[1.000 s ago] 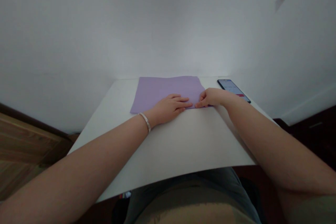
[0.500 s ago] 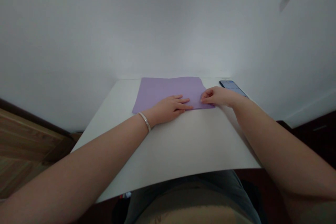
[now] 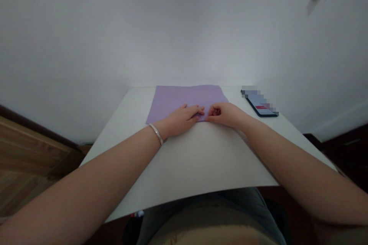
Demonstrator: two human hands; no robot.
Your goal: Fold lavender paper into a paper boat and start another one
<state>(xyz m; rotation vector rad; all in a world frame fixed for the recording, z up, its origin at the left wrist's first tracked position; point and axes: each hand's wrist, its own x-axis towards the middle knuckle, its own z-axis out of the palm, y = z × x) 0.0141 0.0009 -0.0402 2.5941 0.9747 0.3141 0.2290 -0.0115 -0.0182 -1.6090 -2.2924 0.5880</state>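
Observation:
A sheet of purple paper (image 3: 186, 97) lies at the far end of the white table, its back edge slightly wavy. My left hand (image 3: 184, 118) rests on the paper's near part, palm down with the fingers stretched out. Just to its right, my right hand (image 3: 225, 114) is closed in a pinch at the paper's near edge, thumb below and fingers curled. That hand and wrist hide the paper's near right corner.
A phone (image 3: 260, 103) with a lit screen lies on the table to the right of the paper. The white table (image 3: 195, 160) meets a wall at the back. A wooden panel (image 3: 34, 153) stands at the lower left.
My right hand has slid left along the paper's near edge, from the right corner toward my left hand. More of the phone shows now. My left hand's fingers have drawn in slightly.

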